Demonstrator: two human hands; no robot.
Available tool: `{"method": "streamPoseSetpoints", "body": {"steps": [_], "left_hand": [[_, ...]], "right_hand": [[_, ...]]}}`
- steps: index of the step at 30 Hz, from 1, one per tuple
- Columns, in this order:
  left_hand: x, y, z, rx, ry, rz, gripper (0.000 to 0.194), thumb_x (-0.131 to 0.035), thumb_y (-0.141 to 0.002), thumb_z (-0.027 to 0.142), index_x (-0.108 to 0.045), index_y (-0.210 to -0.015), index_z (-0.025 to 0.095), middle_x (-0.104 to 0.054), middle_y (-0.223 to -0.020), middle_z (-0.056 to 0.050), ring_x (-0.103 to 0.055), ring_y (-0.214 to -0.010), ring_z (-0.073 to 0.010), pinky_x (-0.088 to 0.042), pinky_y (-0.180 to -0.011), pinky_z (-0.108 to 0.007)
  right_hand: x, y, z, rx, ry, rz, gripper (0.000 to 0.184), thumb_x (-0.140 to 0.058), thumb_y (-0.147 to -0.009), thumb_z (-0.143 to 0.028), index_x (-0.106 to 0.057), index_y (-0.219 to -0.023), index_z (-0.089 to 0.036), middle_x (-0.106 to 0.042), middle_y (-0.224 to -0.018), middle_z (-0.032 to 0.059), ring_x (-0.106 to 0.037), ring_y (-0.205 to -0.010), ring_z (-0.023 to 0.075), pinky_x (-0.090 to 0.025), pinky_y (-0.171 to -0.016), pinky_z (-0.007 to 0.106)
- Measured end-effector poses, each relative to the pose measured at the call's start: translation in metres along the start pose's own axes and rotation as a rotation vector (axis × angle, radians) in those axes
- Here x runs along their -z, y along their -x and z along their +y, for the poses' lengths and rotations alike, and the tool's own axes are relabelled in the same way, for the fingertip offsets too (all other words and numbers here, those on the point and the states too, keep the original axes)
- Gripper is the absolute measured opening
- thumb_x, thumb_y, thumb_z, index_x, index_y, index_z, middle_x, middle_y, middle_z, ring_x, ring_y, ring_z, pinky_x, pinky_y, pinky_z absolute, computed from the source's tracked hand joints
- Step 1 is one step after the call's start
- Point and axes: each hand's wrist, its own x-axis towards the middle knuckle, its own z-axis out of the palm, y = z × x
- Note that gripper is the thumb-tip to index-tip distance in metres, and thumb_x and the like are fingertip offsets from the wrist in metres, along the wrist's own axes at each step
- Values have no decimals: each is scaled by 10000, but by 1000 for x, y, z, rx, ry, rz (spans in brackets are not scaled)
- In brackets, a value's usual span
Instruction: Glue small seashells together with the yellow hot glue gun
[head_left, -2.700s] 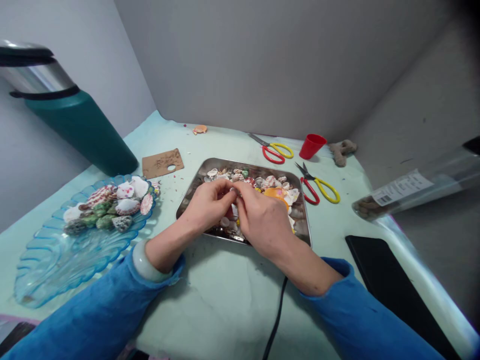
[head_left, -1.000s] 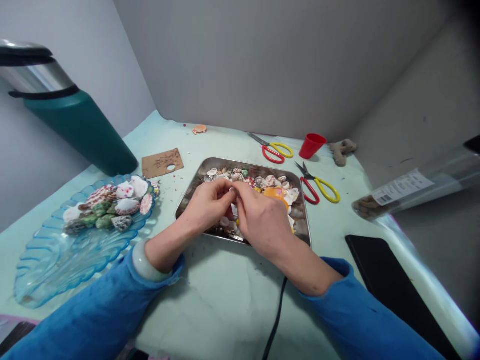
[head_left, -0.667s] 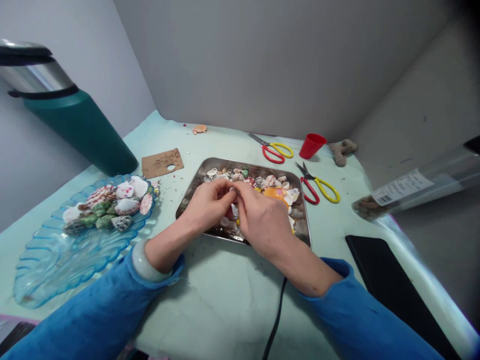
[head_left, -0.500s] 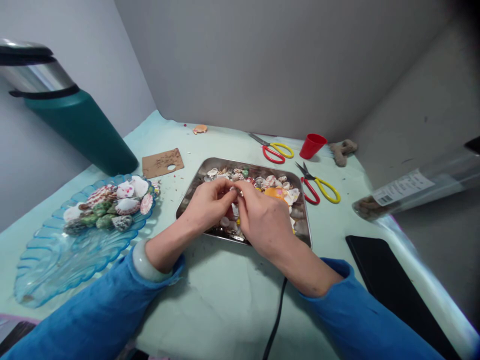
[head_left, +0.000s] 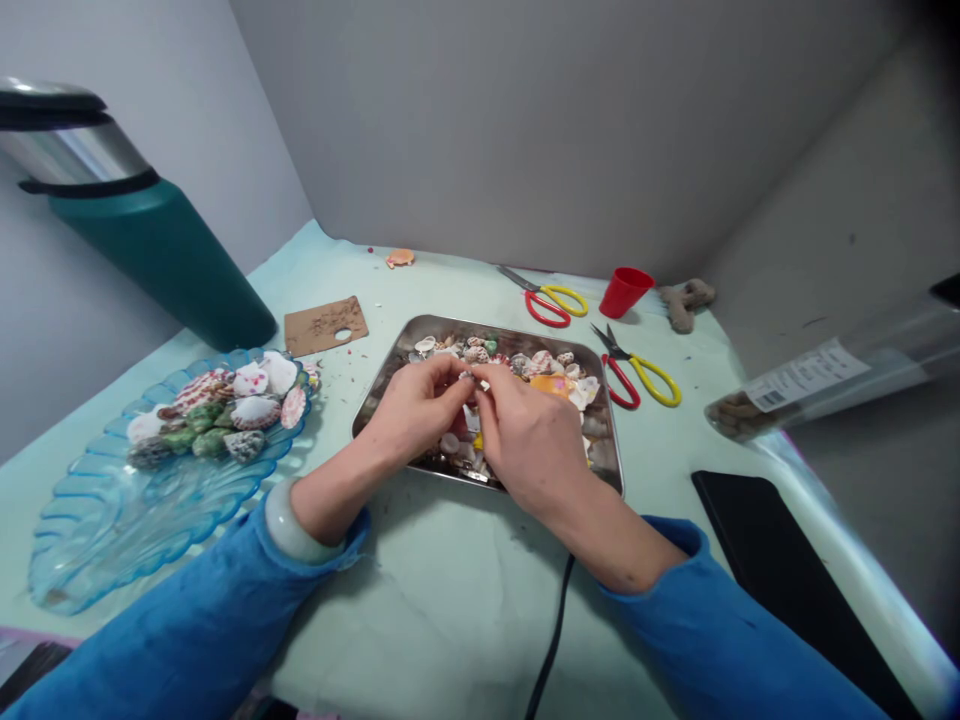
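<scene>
Both hands meet above a metal tray (head_left: 377,398) filled with small shells. My left hand (head_left: 412,405) is closed, its thumb and index finger pinching a tiny greyish piece (head_left: 468,376) too small to name. Against it, the fingertips of my right hand (head_left: 536,445) are also pinched, with a small whitish bit (head_left: 484,385) showing at them. Whether the two bits are one object I cannot tell. Below the hands lie white, striped and spotted shells (head_left: 476,353), and an orange shell-like piece (head_left: 551,385) is partly covered by my right hand.
At left are a blue scalloped dish (head_left: 112,530) with shells and a teal bottle (head_left: 180,260). Brown card (head_left: 324,325) lies behind it. Two pairs of scissors (head_left: 551,298), a red cup (head_left: 626,292), a clear tube (head_left: 825,375) and a black flat object (head_left: 787,570) are at right.
The right fingertips have shifted slightly, and a whitish bit now shows between the hands. Everything else is in the same place.
</scene>
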Motion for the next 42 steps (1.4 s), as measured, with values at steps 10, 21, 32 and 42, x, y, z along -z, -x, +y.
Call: {"method": "streamPoseSetpoints", "body": {"steps": [10, 21, 32, 42], "left_hand": [[0, 1, 3, -4, -14, 7, 113, -526, -844, 267, -594, -847, 176, -605, -572, 11, -565, -478, -111, -439, -475, -203], [0, 0, 1, -23, 9, 8, 110, -539, -837, 270, -603, -863, 184, -610, -577, 8, -564, -477, -113, -449, -483, -210], [0, -1, 1, -28, -3, 32, 140, -540, -831, 253, -617, -915, 172, -574, -546, 20, -555, -458, -118, -444, -450, -214], [0, -1, -1, -27, 16, 13, 100, -541, -836, 256, -599, -871, 182, -598, -563, 15, -576, -469, -115, -455, -469, -209]], "right_hand": [[-1, 0, 1, -33, 42, 43, 207, -408, -943, -263, -587, -906, -165, -670, -704, 35, -590, -579, 154, -266, -531, 272], [-2, 0, 0, -14, 32, 39, 200, -398, -937, -246, -571, -892, -157, -659, -684, 35, -582, -566, 153, -263, -525, 274], [-2, 0, 1, 1, 5, 34, 188, -399, -915, -207, -580, -916, -153, -678, -714, 40, -611, -597, 164, -283, -529, 279], [0, 0, 0, -35, -11, 31, 199, -408, -931, -251, -584, -935, -160, -700, -778, 38, -625, -625, 159, -300, -540, 284]]}}
